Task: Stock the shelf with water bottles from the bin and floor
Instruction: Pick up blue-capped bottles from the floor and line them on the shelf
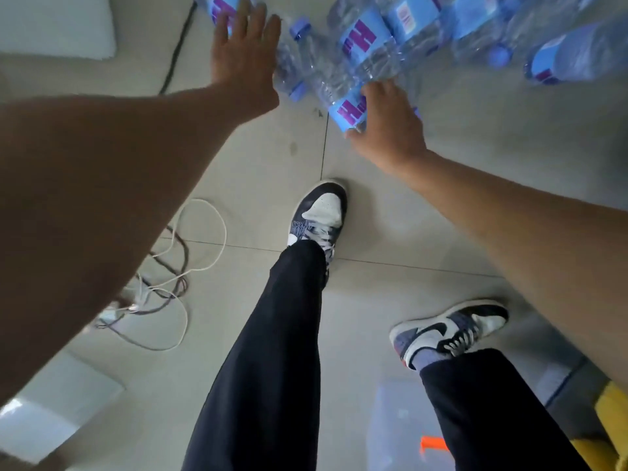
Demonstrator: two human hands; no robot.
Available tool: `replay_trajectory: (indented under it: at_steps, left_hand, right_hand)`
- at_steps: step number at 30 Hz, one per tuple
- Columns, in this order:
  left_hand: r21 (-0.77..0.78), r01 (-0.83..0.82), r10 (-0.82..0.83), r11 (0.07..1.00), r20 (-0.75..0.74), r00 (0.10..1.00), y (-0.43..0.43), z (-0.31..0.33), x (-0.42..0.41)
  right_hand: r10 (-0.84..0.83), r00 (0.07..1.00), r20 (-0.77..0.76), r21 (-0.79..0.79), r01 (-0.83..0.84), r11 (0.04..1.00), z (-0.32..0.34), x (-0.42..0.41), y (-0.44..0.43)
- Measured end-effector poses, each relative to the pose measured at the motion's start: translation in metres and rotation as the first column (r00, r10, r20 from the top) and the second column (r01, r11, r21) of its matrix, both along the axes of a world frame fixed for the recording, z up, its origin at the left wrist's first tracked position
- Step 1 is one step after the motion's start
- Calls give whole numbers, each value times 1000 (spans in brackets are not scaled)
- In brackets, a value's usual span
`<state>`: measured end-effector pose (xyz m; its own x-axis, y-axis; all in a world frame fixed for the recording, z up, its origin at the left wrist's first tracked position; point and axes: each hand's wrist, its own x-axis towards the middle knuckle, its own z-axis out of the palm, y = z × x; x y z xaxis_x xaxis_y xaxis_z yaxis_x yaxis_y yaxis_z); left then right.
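Note:
Several clear water bottles with blue labels and blue caps lie in a loose pile (390, 45) on the tiled floor at the top of the view. My right hand (387, 130) grips the nearest bottle (346, 107) around its labelled middle. My left hand (244, 52) reaches out over the left end of the pile with fingers straight and spread, above another lying bottle (292, 62) and holding nothing. No shelf or bin is clearly in view.
My two legs in dark trousers and sneakers (319, 215) stand below the pile. A tangle of white and dark cables (170, 277) lies at the left. A black cord (176, 52) runs up the left. A yellow object (611, 419) sits bottom right.

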<state>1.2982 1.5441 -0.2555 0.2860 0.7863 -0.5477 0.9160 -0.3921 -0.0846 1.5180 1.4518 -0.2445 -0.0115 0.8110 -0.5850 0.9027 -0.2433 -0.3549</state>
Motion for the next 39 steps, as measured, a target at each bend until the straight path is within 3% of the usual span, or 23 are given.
replay_trajectory:
  at_steps: [4,9,12,14,16,18,19,24,26,30,33,37,39]
  left_hand:
    - [89,254,-250,963,-54,967,20,-26,-14]
    - [94,320,-325,943,45,945,30,-11,-16]
    - [55,193,-196,980,51,979,22,8,-22]
    - [8,-81,81,997,65,995,11,22,-22]
    - [-111,-462,475,880,158,866,-3,42,-19]
    - [-322,-677,750,661,315,582,-24,73,-10]
    - [-415,-704,813,577,372,447,-35,89,-4]
    - [-707,-615,891,350,454,-14,-69,203,47]
    - [-772,-560,873,300,459,-165,-72,262,70]
    - [-865,-419,865,277,414,-283,-71,399,120]
    - [-898,-310,846,312,411,-340,-66,504,154]
    - [-902,-156,858,402,430,-282,-57,633,191]
    - [-870,-64,844,489,491,-218,-57,692,208]
  right_hand:
    - [-99,990,104,14,98,995,-20,-37,9]
    - [-290,956,37,-149,292,945,-37,-57,7]
    - [-478,869,-129,-291,427,856,-32,-49,10]
    - [-512,835,-199,-335,434,837,-16,-42,4]
    - [-545,793,-271,-350,446,823,10,-36,-8]
    - [-598,719,-354,-368,481,796,44,-29,-24]
    - [-618,686,-384,-382,492,783,64,-26,-31]
    - [-696,483,-531,-392,589,707,189,1,-54]
    - [-673,481,-562,-364,587,723,250,23,-63]
    - [-608,492,-623,-291,576,764,389,65,-76]
    - [-587,461,-666,-192,654,732,497,93,-81]
    - [-488,444,-752,-6,735,678,628,115,-88]
    - [-459,453,-764,83,775,627,689,124,-94]
